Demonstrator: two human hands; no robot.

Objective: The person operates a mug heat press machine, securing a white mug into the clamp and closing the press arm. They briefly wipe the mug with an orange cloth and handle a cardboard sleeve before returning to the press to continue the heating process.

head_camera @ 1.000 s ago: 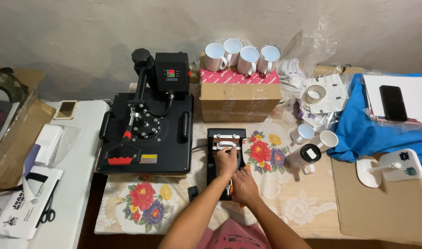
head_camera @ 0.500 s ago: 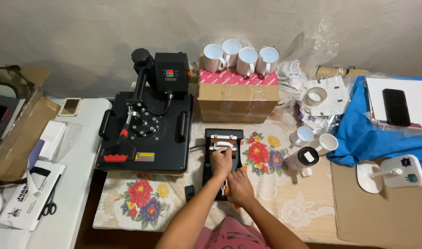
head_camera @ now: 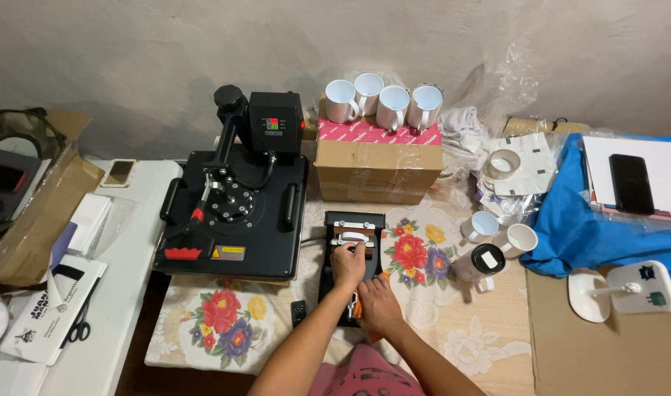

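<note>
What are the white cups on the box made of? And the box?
The four white cups look like glazed ceramic: smooth, glossy and thick-rimmed, though coated metal is possible. The box looks like plain brown cardboard, matte, sealed with shiny clear tape.

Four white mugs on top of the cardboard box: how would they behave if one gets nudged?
The white mugs look like rigid glazed ceramic, so probably slick and breakable. They stand upright on flat bases, so more apt to slide than roll. They sit high on the cardboard box, near its edges; a push could likely drop one.
</note>
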